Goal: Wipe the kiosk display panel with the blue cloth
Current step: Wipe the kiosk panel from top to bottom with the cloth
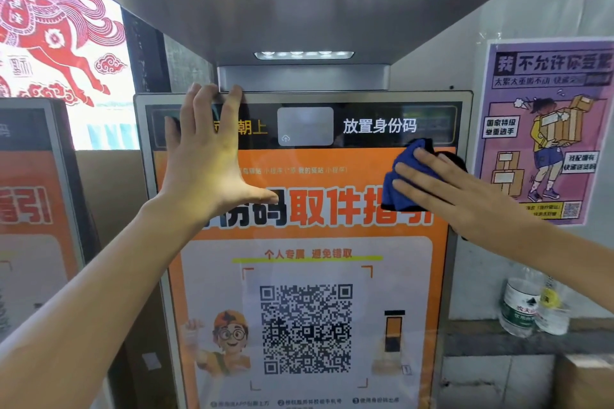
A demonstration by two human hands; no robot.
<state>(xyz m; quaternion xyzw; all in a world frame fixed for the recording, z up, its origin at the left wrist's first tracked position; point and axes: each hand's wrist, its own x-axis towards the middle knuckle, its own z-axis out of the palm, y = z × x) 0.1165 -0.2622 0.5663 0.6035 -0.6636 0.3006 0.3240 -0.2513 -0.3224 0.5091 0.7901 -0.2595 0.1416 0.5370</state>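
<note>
The kiosk display panel fills the middle of the view, upright, showing an orange screen with a QR code and a black strip on top. My right hand lies flat on the blue cloth and presses it against the panel's upper right part, near the right frame. My left hand rests spread on the panel's upper left, with fingertips hooked over the top frame. It holds nothing.
A metal hood with a small light bar overhangs the panel. A second kiosk stands at the left. A purple poster hangs on the right wall, above plastic bottles on a ledge.
</note>
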